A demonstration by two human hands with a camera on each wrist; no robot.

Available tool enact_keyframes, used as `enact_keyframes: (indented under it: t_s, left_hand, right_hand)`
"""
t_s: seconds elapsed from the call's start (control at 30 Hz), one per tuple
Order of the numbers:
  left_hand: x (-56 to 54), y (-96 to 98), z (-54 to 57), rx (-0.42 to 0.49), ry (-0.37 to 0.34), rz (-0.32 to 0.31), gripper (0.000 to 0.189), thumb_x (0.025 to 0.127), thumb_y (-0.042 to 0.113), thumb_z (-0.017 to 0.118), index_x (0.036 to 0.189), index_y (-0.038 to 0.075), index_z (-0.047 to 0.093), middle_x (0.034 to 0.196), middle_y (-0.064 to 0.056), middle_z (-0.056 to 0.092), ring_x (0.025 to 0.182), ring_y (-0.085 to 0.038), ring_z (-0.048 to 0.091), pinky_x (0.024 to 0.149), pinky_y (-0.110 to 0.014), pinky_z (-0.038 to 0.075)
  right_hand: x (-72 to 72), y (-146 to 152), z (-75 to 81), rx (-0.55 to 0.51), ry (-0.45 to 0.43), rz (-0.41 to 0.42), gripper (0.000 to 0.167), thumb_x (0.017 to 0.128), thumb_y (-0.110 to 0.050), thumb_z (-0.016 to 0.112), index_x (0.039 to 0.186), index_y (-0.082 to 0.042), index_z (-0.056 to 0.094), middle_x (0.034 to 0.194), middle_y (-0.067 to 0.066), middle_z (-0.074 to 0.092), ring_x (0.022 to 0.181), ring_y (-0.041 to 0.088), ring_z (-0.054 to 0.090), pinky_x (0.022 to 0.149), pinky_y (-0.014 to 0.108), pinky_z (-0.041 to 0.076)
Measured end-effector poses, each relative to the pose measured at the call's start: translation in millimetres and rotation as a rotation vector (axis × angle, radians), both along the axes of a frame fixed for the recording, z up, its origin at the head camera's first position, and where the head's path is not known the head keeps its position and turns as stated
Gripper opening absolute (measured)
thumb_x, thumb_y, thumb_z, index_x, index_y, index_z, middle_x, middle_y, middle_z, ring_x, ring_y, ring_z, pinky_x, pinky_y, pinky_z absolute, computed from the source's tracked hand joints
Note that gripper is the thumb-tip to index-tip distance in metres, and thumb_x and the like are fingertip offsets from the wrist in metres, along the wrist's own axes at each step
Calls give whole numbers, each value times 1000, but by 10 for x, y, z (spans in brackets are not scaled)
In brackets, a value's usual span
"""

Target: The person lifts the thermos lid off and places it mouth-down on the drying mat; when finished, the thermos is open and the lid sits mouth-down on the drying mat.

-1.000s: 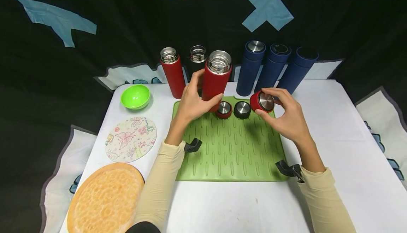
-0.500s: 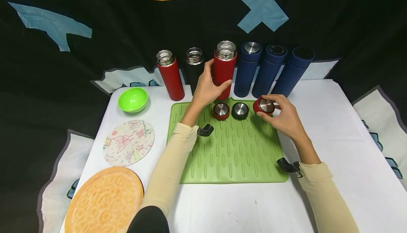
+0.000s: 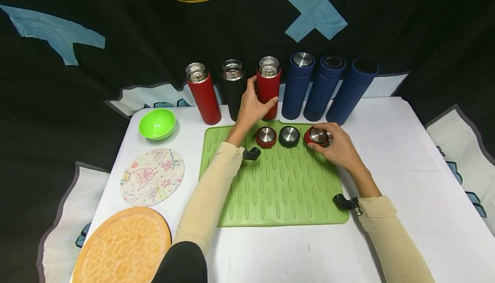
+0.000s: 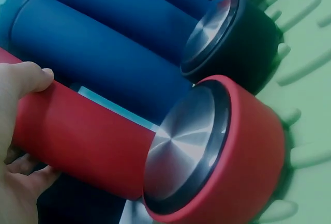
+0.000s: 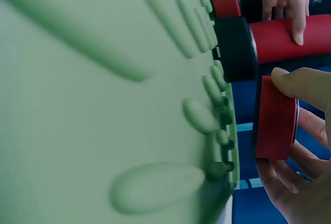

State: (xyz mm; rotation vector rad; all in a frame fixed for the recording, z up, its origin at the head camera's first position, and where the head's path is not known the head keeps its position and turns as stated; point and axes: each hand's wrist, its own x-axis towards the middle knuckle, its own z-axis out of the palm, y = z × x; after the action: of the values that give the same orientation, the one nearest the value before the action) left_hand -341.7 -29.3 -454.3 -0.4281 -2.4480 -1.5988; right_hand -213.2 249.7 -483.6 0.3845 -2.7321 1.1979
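My left hand (image 3: 253,108) grips a red vacuum flask (image 3: 269,86), lidless with its steel neck showing, at the back between a black flask and the blue ones. In the left wrist view, thumb and fingers lie on opposite sides of the red flask (image 4: 85,136). My right hand (image 3: 340,146) pinches a red lid (image 3: 318,135) with a steel top over the mat's back right corner. The right wrist view shows this lid (image 5: 276,123) between thumb and fingers; whether it touches the mat is hard to tell. Beside it on the mat sit a black lid (image 3: 289,135) and another red lid (image 3: 266,136).
Under the lids lies a green ribbed mat (image 3: 278,188). Lidless red (image 3: 205,98) and black (image 3: 233,96) flasks stand back left; three lidded blue flasks (image 3: 297,89) back right. Leftward are a green bowl (image 3: 157,124), a patterned disc (image 3: 152,177) and a round tan board (image 3: 123,246).
The left hand has carried the red flask from above the mat back and down into the row beside the blue flasks. The right hand has lowered the red lid toward the mat.
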Motion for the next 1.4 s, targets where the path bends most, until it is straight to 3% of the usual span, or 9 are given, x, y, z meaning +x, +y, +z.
enact_keyframes:
  t_s: [0.3,0.63,0.97,1.2,1.4]
  left_hand:
    - [-100,18,-76,-9,7,45,84,93,22,82,159,5,33,154,-17,57,137,-29,59,117,-39,48]
    - [-115,49,-89,-3,16,47,83,94,21,80,160,5,32,154,-17,56,136,-29,58,117,-38,47]
    - [-62,97,-87,-16,10,87,86,95,22,81,163,6,32,157,-16,53,141,-29,55,120,-38,43]
    - [48,118,-88,20,56,100,82,96,17,80,162,4,33,158,-16,50,142,-29,53,120,-35,43]
    - [298,166,-52,132,139,127,76,96,12,78,159,1,38,156,-19,49,143,-29,51,121,-37,44]
  right_hand:
    - [-30,-59,-40,34,-32,18,57,90,-11,88,141,1,65,134,26,61,116,44,62,95,58,54]
    - [-67,-86,-49,69,-11,31,58,88,-9,89,140,4,64,136,28,60,118,46,62,95,59,55]
    - [-101,-54,-83,87,5,35,60,87,-7,90,139,6,64,137,29,61,123,47,59,99,61,53]
    - [-101,-37,-93,89,3,42,60,87,-8,90,139,6,64,137,29,61,123,47,59,99,61,52]
    - [-83,-7,-77,97,-22,35,66,87,-12,92,143,6,61,140,29,59,124,47,59,101,61,51]
